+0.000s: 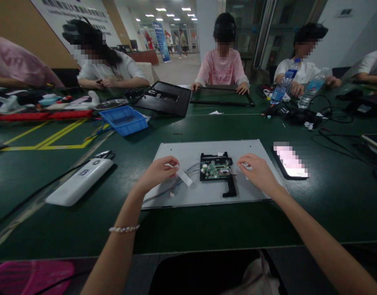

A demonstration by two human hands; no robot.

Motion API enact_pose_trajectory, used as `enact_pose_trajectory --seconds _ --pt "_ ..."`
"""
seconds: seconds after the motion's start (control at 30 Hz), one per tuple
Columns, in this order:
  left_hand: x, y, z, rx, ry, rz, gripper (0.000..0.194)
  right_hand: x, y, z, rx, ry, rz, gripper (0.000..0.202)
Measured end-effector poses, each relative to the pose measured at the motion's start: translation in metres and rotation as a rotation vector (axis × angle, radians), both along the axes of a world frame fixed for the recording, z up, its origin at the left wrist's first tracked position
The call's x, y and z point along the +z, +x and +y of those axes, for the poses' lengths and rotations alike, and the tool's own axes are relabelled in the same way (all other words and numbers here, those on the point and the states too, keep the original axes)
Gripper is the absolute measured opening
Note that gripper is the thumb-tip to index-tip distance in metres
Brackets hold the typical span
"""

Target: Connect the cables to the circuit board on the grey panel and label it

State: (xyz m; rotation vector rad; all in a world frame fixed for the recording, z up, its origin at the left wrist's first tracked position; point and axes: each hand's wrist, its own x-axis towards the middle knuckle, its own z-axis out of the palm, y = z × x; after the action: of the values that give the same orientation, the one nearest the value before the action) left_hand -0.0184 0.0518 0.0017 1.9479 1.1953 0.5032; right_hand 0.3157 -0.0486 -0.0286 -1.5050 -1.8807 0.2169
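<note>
A flat grey panel [183, 149] lies on the table in front of me. On it sits a green circuit board [211, 171] in a black plastic bracket [230, 187]. Thin grey cables [177, 186] run from the board's left side across the panel. My left hand [156, 174] pinches one end of a whitish strip of tape [184, 178], which slants down over the panel beside the cables. Just right of the board, my right hand [258, 171] is closed with its fingertips together around a small pale piece with dark marks, too small to name.
A white power bank [80, 182] with a cable lies left, a phone [289, 162] right. Further back are a blue tray [125, 120], a black casing [165, 98] and bottles [313, 88]. A person opposite has their hands on a black frame [222, 102]; other people sit alongside.
</note>
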Motion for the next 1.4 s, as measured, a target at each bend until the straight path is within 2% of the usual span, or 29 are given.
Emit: enact_pose_trajectory --seconds 0.13,0.27,0.37,0.47,0.6,0.67,0.8,0.93,1.13,1.4 --pt "-0.005 -0.005 0.003 0.0 0.227 0.135 0.026 0.002 -0.003 0.0 -0.012 0.041 -0.003 0.018" --pt "0.004 -0.002 -0.002 0.017 0.436 0.137 0.026 0.007 -0.013 -0.002 0.011 0.096 -0.028 0.027" --pt "0.01 0.005 -0.01 -0.113 0.414 0.177 0.019 0.017 -0.03 -0.004 0.106 0.104 -0.077 0.033" --pt "0.007 0.01 -0.015 -0.229 0.359 0.255 0.024 0.028 -0.054 -0.004 0.282 0.079 -0.16 0.038" --pt "-0.005 0.01 -0.013 -0.267 0.33 0.3 0.035 0.034 -0.089 0.003 0.518 0.092 -0.282 0.034" --pt "-0.009 0.008 -0.011 -0.27 0.325 0.292 0.037 0.032 -0.104 0.007 0.572 0.095 -0.344 0.03" --pt "-0.009 0.004 -0.01 -0.266 0.304 0.283 0.039 0.026 -0.121 0.01 0.604 0.105 -0.446 0.025" --pt "-0.008 0.003 -0.01 -0.274 0.281 0.278 0.035 0.021 -0.125 0.003 0.62 0.117 -0.491 0.027" --pt "-0.012 0.004 -0.006 -0.265 0.318 0.263 0.023 0.02 -0.125 -0.014 0.616 0.091 -0.53 0.04" --pt "-0.011 0.002 -0.005 -0.282 0.325 0.29 0.025 0.015 -0.127 -0.023 0.591 0.081 -0.508 0.055"
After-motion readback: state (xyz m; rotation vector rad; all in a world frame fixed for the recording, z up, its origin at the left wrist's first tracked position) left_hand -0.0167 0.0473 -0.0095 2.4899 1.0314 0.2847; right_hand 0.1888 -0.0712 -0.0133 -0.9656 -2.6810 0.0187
